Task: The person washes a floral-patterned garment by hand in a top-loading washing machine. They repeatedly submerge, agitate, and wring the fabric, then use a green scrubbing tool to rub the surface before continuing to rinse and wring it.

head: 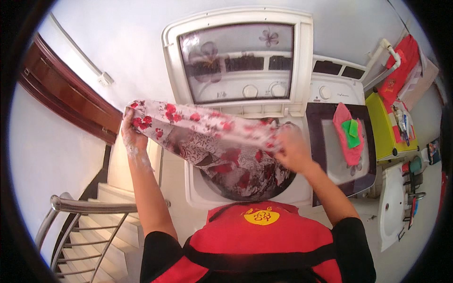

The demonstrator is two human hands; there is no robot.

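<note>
A white cloth with red flowers [194,118] is stretched between my two hands over a top-loading washing machine [194,192]. Its left end is gripped by my left hand [133,136], which has suds on the wrist. My right hand [293,150], blurred, grips the cloth's right end above the tub's right side. Below the cloth, patterned grey, black and red fabric [244,177] fills the round tub opening; where one cloth ends and the other begins is hard to tell. The machine's lid [237,63] stands raised against the wall.
Green pieces [350,132] lie on a pink cloth [339,116] atop the spin-dryer lid [332,173]. A yellow-green cabinet [384,127] and a white washbasin [391,208] stand right. At left are a metal stair railing [95,206], descending steps [102,244] and a brown door [70,88].
</note>
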